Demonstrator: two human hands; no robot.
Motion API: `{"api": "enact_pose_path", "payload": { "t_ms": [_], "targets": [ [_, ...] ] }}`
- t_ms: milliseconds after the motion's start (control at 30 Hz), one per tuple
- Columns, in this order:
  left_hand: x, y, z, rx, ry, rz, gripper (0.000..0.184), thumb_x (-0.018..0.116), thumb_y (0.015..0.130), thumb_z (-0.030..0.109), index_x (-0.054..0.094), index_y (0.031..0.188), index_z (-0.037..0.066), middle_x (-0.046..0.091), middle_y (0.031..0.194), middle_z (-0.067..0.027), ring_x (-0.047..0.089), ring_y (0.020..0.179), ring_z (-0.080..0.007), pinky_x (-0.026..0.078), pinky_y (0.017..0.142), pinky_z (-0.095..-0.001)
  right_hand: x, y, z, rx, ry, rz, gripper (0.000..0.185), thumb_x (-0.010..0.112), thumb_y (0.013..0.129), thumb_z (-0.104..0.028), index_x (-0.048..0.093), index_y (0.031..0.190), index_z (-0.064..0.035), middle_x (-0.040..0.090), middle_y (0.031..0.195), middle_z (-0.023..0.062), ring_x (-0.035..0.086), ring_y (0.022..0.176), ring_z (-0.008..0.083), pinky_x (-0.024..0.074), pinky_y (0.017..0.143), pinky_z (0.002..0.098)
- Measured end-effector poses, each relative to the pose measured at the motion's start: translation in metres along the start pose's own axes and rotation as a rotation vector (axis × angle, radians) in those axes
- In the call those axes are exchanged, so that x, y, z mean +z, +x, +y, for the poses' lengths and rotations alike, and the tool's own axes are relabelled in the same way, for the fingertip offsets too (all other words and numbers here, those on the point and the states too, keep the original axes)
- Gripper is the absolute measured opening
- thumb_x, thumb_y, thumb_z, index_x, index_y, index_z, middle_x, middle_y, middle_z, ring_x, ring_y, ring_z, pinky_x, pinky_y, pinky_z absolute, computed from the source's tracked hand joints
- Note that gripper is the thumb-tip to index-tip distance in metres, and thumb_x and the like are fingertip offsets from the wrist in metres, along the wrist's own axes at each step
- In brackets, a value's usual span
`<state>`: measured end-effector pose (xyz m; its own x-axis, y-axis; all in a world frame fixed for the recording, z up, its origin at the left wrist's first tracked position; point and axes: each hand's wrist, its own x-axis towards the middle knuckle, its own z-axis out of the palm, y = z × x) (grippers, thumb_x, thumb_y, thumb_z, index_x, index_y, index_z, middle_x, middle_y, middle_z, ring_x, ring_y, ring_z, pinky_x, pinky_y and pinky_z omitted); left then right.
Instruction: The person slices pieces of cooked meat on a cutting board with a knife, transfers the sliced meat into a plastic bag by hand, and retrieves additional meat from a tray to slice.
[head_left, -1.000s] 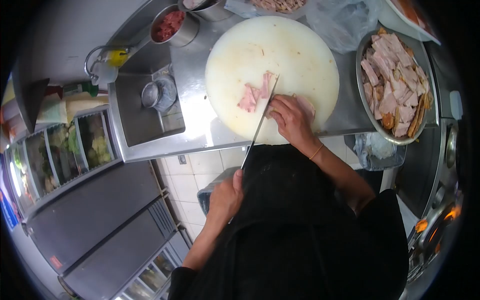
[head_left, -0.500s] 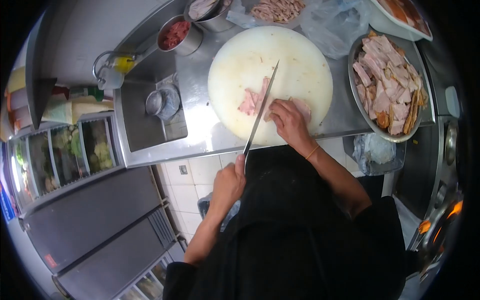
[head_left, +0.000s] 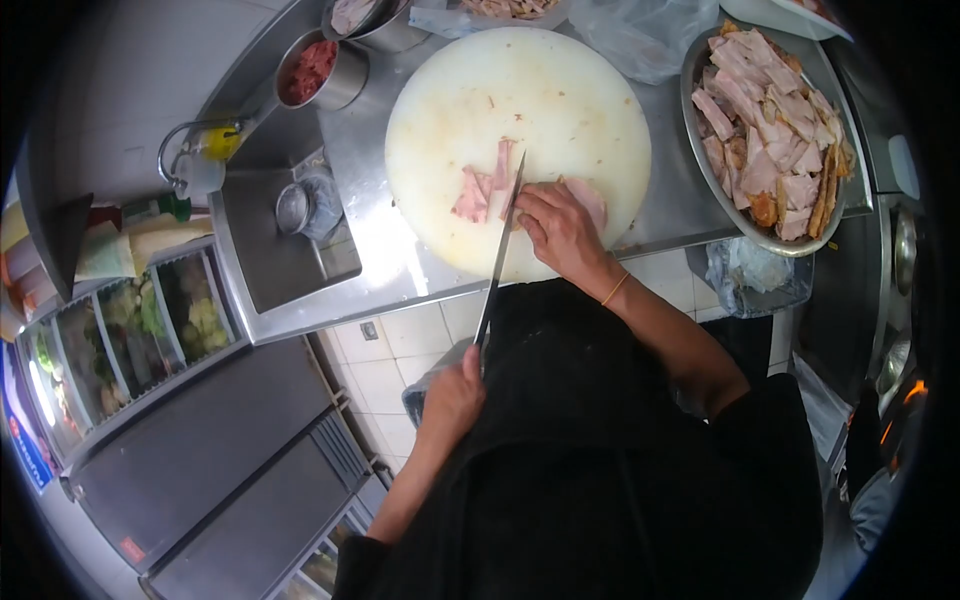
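My left hand (head_left: 452,398) is closed round the handle of a long knife (head_left: 497,262). The blade slants up over the round white cutting board (head_left: 430,105), beside the fingertips of my right hand (head_left: 565,232). Those fingers are bent and pressed together on a piece of pink meat, mostly hidden beneath them. Left of the blade lie cut pink meat pieces (head_left: 473,194), with a narrow strip (head_left: 502,165) near the tip. Another pink slice (head_left: 586,200) rests on the board behind my right hand.
An oval metal tray (head_left: 690,108) heaped with sliced meat stands right of the board. On the left are a sink (head_left: 262,265) and a metal pot (head_left: 348,78) of red meat. A plastic bag (head_left: 640,40) lies behind the board. At far right, a flame shows.
The whole view has shifted, carrying the board leftward. The knife blade has come back closer to my right fingertips after standing slightly apart. Both hands keep their holds.
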<state>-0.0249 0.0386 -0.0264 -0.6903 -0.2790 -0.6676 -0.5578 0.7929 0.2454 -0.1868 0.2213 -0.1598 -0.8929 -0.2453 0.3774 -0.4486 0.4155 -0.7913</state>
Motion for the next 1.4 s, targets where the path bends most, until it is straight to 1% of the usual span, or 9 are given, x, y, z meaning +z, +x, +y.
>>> {"api": "enact_pose_path", "payload": {
  "t_ms": [200,300,500,767,900,1000,1100,1200,1400],
  "targets": [
    [-0.003,0.053,0.027,0.139,-0.083,0.207,0.072,0.037,0.111,0.046,0.068,0.077,-0.010,0.064,0.081,-0.0397,0.063,0.085,-0.0597,0.049,0.079,-0.0626,-0.008,0.005,-0.003,0.022,0.039,-0.004,0.018,0.069,0.086,0.003,0.069,0.104,0.0017,0.069,0.111,0.0166,0.063,0.104,0.0374,0.0504,0.097,0.0442],
    [-0.014,0.027,0.030,0.039,-0.130,0.138,0.071,0.036,0.111,0.046,0.069,0.081,-0.009,0.064,0.082,-0.0400,0.062,0.087,-0.0598,0.048,0.080,-0.0622,-0.007,-0.001,-0.002,0.027,0.008,0.010,0.017,0.069,0.086,0.004,0.069,0.103,0.0014,0.068,0.109,0.0164,0.064,0.104,0.0370,0.0505,0.097,0.0445],
    [-0.008,-0.016,0.005,-0.038,-0.108,0.041,0.066,0.035,0.112,0.047,0.070,0.092,-0.006,0.065,0.085,-0.0388,0.062,0.089,-0.0593,0.047,0.080,-0.0620,-0.003,0.000,0.000,0.031,0.030,0.021,0.017,0.069,0.084,0.004,0.068,0.101,0.0005,0.068,0.107,0.0149,0.063,0.101,0.0360,0.0505,0.096,0.0448],
    [-0.016,-0.045,-0.008,-0.104,-0.039,0.024,0.062,0.038,0.111,0.046,0.066,0.086,-0.003,0.065,0.083,-0.0363,0.063,0.086,-0.0583,0.048,0.074,-0.0619,-0.003,0.001,0.000,0.017,-0.005,0.025,0.016,0.070,0.082,0.002,0.067,0.097,-0.0015,0.068,0.106,0.0119,0.062,0.101,0.0327,0.0498,0.095,0.0434],
    [-0.014,-0.048,-0.013,-0.102,-0.040,0.018,0.062,0.040,0.111,0.046,0.067,0.085,-0.003,0.065,0.082,-0.0361,0.064,0.084,-0.0575,0.049,0.074,-0.0619,-0.005,0.004,-0.003,0.045,-0.004,0.007,0.019,0.070,0.083,0.004,0.068,0.101,0.0001,0.068,0.108,0.0144,0.063,0.101,0.0349,0.0503,0.097,0.0459],
    [0.007,-0.021,-0.018,-0.037,-0.017,-0.012,0.062,0.041,0.110,0.046,0.067,0.084,-0.004,0.065,0.082,-0.0369,0.064,0.085,-0.0577,0.051,0.075,-0.0615,-0.005,0.003,-0.002,0.014,-0.033,-0.005,0.018,0.069,0.084,0.005,0.068,0.102,0.0007,0.068,0.108,0.0146,0.064,0.102,0.0351,0.0505,0.096,0.0465],
    [0.017,0.016,0.000,0.052,0.009,0.070,0.065,0.040,0.110,0.047,0.068,0.085,-0.005,0.065,0.083,-0.0385,0.063,0.085,-0.0593,0.051,0.077,-0.0622,0.000,0.002,-0.001,0.002,-0.011,-0.015,0.017,0.068,0.083,0.005,0.067,0.100,0.0010,0.068,0.108,0.0144,0.063,0.103,0.0351,0.0501,0.095,0.0464],
    [-0.009,0.033,0.028,-0.005,-0.029,0.048,0.068,0.037,0.110,0.049,0.069,0.085,-0.006,0.065,0.085,-0.0400,0.062,0.087,-0.0607,0.050,0.079,-0.0631,-0.008,0.002,-0.001,-0.013,0.018,-0.033,0.017,0.067,0.082,0.006,0.065,0.098,0.0007,0.066,0.107,0.0133,0.061,0.103,0.0346,0.0490,0.097,0.0453],
    [-0.027,-0.006,0.007,-0.147,-0.202,0.082,0.071,0.031,0.111,0.052,0.072,0.103,-0.006,0.066,0.092,-0.0390,0.062,0.097,-0.0590,0.048,0.088,-0.0596,-0.006,-0.004,-0.001,0.008,0.004,0.014,0.023,0.066,0.081,0.007,0.066,0.102,-0.0007,0.066,0.110,0.0130,0.060,0.103,0.0353,0.0483,0.098,0.0454]
  ]
}}
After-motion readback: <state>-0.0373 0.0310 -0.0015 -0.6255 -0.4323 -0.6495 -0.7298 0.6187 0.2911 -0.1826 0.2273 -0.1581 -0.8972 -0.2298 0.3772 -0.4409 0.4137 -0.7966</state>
